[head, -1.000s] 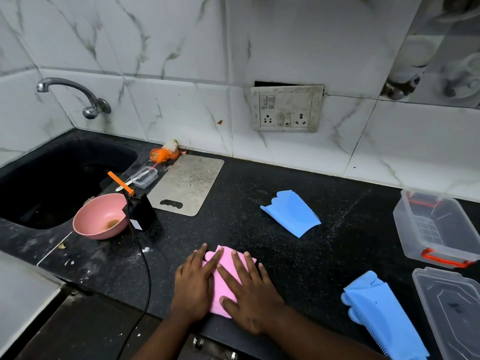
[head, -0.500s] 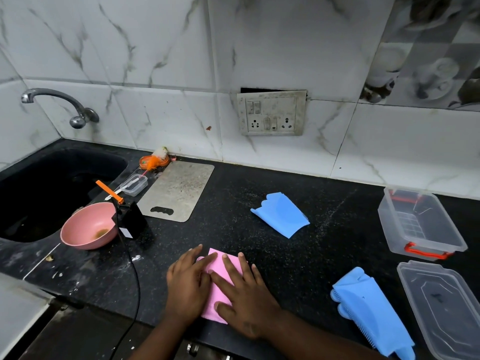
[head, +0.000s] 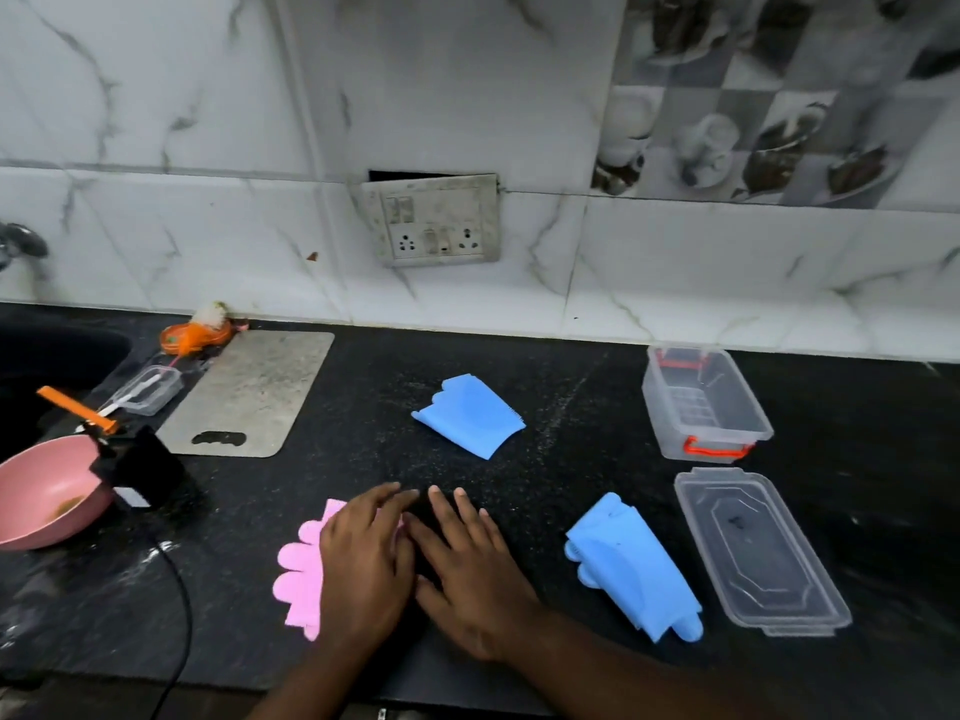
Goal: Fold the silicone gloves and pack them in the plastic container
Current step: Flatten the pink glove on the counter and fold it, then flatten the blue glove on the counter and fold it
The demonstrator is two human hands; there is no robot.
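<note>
A pink silicone glove (head: 301, 579) lies on the black counter near the front edge, its finger tips sticking out to the left. My left hand (head: 363, 563) presses flat on top of it and hides most of it. My right hand (head: 467, 569) lies flat beside it on the bare counter, fingers spread, holding nothing. A folded blue glove (head: 470, 414) sits in the middle of the counter. A second blue glove (head: 636, 569) lies to the right. The clear plastic container (head: 704, 407) with orange clips stands open at the back right, its lid (head: 758, 550) lying in front of it.
A grey cutting board (head: 249, 394) lies at the back left. A pink bowl (head: 47, 491), a black block (head: 143, 467) with a cable, an orange-handled tool (head: 75, 407) and a small clear box (head: 148, 389) stand by the sink at left. A socket plate (head: 434, 220) is on the wall.
The pink glove now shows its finger tips left of my left hand. My right hand has slid off it onto the counter. The view has shifted right.
</note>
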